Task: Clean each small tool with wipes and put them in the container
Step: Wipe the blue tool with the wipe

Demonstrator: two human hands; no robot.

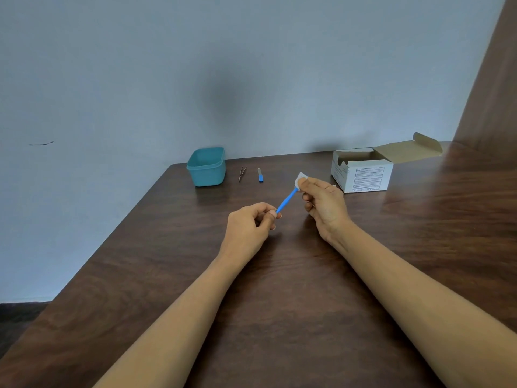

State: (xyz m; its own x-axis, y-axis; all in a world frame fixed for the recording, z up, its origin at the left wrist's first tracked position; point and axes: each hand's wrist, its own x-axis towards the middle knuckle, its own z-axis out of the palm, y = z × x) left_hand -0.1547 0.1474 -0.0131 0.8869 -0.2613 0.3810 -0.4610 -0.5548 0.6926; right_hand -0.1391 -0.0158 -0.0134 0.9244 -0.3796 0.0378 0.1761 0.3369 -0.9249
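Blue tool is pinched at its near end by the left hand above the table; its far tip is wrapped in a wipe gripped by the right hand. Judged light, stiff, thin plastic, best held by the handle end. Container sits well apart, far left.

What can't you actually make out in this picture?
- Head view: the working end of the blue tool is wrapped in the white wipe pinched by the right hand.
- Its other end is covered by fingers of the left hand.
- Print on the cardboard box is too small and blurred to read; its front wall hides the contents.
- The small blue-handled tool beside the tweezers is too small to identify.
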